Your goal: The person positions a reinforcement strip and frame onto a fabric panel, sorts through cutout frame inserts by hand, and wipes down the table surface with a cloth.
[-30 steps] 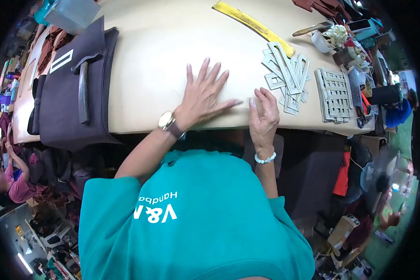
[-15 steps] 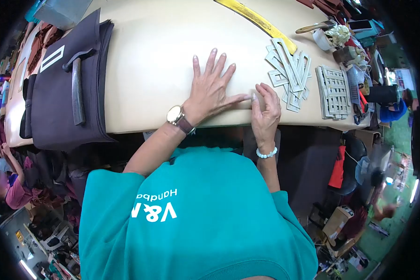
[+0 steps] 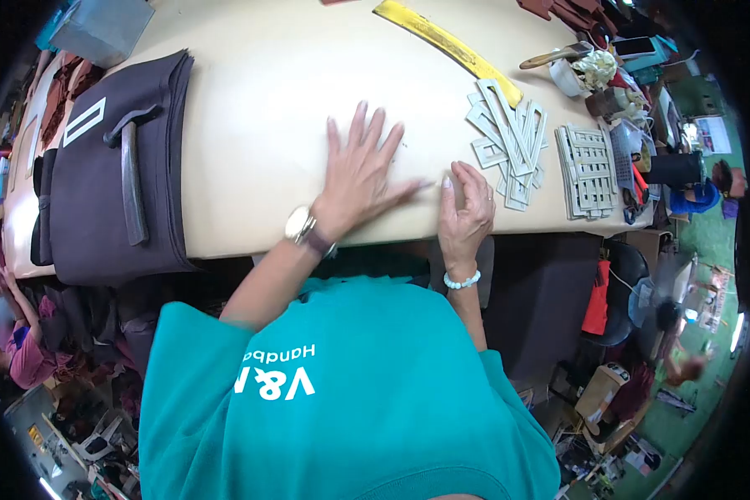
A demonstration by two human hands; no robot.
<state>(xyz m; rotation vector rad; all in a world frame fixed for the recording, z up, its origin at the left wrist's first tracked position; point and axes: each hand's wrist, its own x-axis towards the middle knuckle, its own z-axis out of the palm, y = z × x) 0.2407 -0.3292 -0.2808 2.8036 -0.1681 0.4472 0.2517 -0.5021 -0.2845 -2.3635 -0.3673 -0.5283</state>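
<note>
My left hand lies palm down on the pale tabletop, fingers spread, with nothing in it. A watch is on that wrist. Close to its thumb, my right hand is at the table's front edge, thumb and fingertips drawn together in a pinch. Whatever lies between those fingertips, if anything, is too small to make out. Just beyond the right hand, a loose pile of pale slotted frames lies on the table. Further right are neatly stacked slotted frames.
At the left, a hammer and a white frame rest on a stack of dark sheets. A yellow curved strip lies at the back. A brush and clutter fill the right end. Another person is far left.
My left hand has shifted slightly left and towards me, its thumb leaving the right fingertips. My right hand's thumb and fingers have come closer together. The view has tilted a little.
</note>
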